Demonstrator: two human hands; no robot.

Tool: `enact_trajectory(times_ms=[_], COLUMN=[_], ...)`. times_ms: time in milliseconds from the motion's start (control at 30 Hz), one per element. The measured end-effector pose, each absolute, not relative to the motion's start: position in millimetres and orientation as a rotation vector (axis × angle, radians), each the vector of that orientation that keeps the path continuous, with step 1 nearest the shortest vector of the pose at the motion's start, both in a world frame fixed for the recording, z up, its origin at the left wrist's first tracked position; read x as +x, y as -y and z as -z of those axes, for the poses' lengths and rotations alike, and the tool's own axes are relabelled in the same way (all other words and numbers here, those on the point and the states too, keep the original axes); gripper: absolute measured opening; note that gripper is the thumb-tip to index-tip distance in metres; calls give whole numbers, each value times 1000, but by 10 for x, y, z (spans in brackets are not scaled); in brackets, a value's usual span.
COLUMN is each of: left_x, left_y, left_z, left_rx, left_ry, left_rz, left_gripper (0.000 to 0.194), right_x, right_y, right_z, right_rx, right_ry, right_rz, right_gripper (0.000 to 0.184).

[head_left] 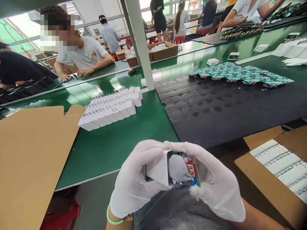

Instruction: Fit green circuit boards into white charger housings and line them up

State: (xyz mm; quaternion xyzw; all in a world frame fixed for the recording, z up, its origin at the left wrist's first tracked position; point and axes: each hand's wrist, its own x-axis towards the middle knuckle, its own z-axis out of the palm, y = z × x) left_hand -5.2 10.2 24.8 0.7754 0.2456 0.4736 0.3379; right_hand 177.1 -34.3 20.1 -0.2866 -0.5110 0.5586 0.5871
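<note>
My left hand (139, 179), in a white glove, is closed around a white plastic housing (157, 169) whose open end faces right. My right hand (213, 179), gloved as well, grips a small circuit board (191, 169) by its outer side. Red and blue components show on the board, and a lump of grey putty-like compound (177, 168) sits on it. The lump and the board's near edge lie at the housing's mouth. Fingers hide how far the board reaches inside. Both hands are held together in front of my body, near the bench edge.
White housings with metal pins (107, 110) stand in rows on the green bench (148, 127). Circuit boards (240, 75) lie on a black mat (203, 108). An open carton (261, 179) of white pieces is at right, cardboard (31, 153) at left. A person sits across.
</note>
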Motion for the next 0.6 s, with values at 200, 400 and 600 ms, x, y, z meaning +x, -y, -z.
enact_trajectory(times_ms=[200, 400, 600], left_x=[-52, -12, 13], left_y=[-93, -99, -89], left_z=[-222, -219, -219], left_rx=[2001, 1932, 1874], left_ry=[-628, -563, -537], left_rz=[-1236, -1259, -1253], left_gripper=[60, 64, 67], right_x=[1865, 1847, 1817], right_y=[315, 273, 231], right_z=[-134, -130, -124], right_rx=[-774, -911, -957], right_ry=[1559, 1687, 1751], right_rz=[-993, -728, -710], right_gripper=[59, 66, 73])
